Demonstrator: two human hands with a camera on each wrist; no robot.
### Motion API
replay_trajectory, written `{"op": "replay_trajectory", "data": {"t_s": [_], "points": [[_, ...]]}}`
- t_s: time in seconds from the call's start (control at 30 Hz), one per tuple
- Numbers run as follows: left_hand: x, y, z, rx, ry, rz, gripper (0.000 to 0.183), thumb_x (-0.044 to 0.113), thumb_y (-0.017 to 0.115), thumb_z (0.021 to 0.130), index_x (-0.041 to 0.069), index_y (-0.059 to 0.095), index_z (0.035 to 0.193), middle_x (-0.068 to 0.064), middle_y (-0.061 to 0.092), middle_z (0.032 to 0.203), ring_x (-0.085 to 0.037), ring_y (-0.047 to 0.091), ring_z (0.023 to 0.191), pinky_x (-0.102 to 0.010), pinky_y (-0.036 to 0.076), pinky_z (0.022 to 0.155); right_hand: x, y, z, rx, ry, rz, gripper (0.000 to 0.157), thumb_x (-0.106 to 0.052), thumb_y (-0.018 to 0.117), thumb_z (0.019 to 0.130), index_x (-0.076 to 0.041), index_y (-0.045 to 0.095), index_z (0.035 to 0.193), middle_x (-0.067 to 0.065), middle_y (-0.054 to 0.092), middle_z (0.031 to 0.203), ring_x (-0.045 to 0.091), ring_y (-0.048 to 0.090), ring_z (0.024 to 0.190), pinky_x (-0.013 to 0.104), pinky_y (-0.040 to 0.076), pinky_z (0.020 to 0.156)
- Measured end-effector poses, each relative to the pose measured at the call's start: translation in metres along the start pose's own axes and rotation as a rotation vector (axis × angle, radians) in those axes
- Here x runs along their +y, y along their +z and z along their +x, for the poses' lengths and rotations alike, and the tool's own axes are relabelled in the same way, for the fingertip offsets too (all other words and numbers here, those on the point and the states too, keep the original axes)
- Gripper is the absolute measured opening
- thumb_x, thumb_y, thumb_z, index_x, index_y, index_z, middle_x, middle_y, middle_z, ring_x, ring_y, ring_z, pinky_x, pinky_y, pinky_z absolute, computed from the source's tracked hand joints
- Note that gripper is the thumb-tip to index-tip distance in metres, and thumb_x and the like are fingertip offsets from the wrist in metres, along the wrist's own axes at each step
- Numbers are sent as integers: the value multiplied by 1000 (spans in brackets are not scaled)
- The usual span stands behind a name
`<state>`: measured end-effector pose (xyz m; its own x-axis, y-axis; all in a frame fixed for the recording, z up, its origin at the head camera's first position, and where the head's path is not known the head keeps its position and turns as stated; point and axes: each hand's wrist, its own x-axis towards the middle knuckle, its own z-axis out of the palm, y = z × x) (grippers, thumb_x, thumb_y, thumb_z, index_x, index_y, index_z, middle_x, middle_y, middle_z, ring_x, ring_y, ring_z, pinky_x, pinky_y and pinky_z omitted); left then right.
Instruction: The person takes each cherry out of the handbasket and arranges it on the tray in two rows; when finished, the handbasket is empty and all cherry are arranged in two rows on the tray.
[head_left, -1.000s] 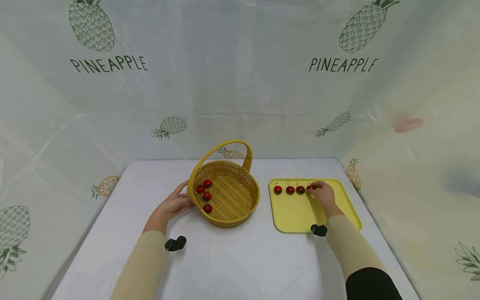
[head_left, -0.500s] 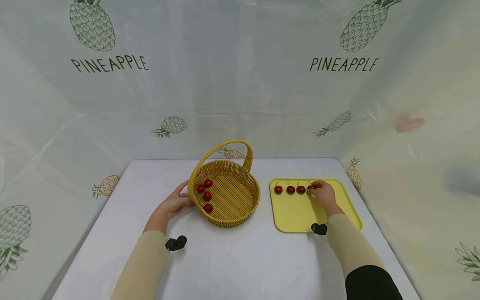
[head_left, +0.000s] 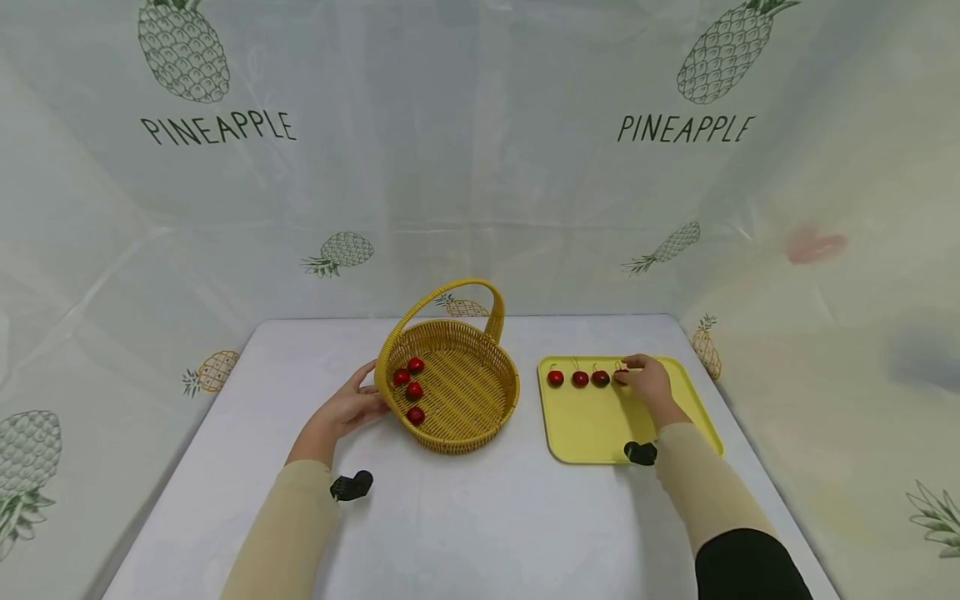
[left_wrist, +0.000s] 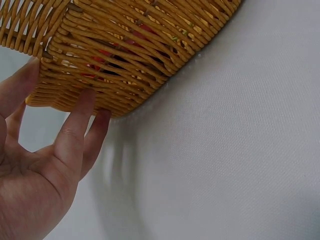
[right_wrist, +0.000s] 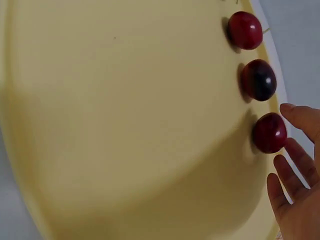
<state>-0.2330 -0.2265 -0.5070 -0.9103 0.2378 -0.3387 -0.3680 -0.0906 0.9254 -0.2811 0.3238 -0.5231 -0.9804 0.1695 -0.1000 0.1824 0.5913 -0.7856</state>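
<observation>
A yellow woven basket (head_left: 457, 392) with a tall handle stands mid-table, several red cherries (head_left: 415, 390) along its left inner side. My left hand (head_left: 352, 408) touches the outer wall on the left; in the left wrist view its spread fingers (left_wrist: 75, 127) rest against the weave. To the right lies a yellow tray (head_left: 585, 429) with a row of stemmed cherries near its far edge. My right hand (head_left: 651, 385) is at the row's rightmost cherry (right_wrist: 270, 132). The right wrist view shows thumb and fingers parted around that cherry, which sits on the tray.
The white table (head_left: 480, 525) ends at a pineapple-printed sheet (head_left: 480, 208) behind and at both sides. The basket's handle (head_left: 420, 310) arches above its rim. A strip of table separates basket and tray.
My right fingers have loosened from the rightmost cherry, and the hand has shifted slightly up and away. My left hand, the basket and the other cherries keep their places.
</observation>
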Motion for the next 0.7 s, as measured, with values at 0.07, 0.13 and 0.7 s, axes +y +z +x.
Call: {"op": "replay_trajectory", "data": {"t_s": [0.07, 0.13, 0.7], "points": [[0, 0, 0, 2, -3, -9, 87, -9, 57, 93, 25, 10, 158, -33, 35, 146, -35, 55, 120, -49, 39, 104, -5, -2, 0, -5, -15, -6, 39, -13, 64, 95, 6, 55, 127, 28, 49, 132, 44, 49, 115, 54, 42, 97], [1, 1, 0, -1, -6, -15, 88, -8, 57, 93, 26, 9, 158, -32, 35, 146, -37, 53, 122, -49, 38, 104, -10, -4, 0, -10, -35, -16, 40, -14, 65, 94, 6, 56, 127, 28, 49, 132, 44, 51, 113, 53, 45, 94], [1, 0, -1, -9, -2, -18, 85, -8, 53, 95, 25, 6, 158, -35, 33, 146, -40, 50, 124, -50, 37, 106, -62, 4, -8, -212, -164, 11, 39, -7, 69, 91, 6, 59, 126, 28, 53, 128, 42, 55, 111, 54, 50, 87]]}}
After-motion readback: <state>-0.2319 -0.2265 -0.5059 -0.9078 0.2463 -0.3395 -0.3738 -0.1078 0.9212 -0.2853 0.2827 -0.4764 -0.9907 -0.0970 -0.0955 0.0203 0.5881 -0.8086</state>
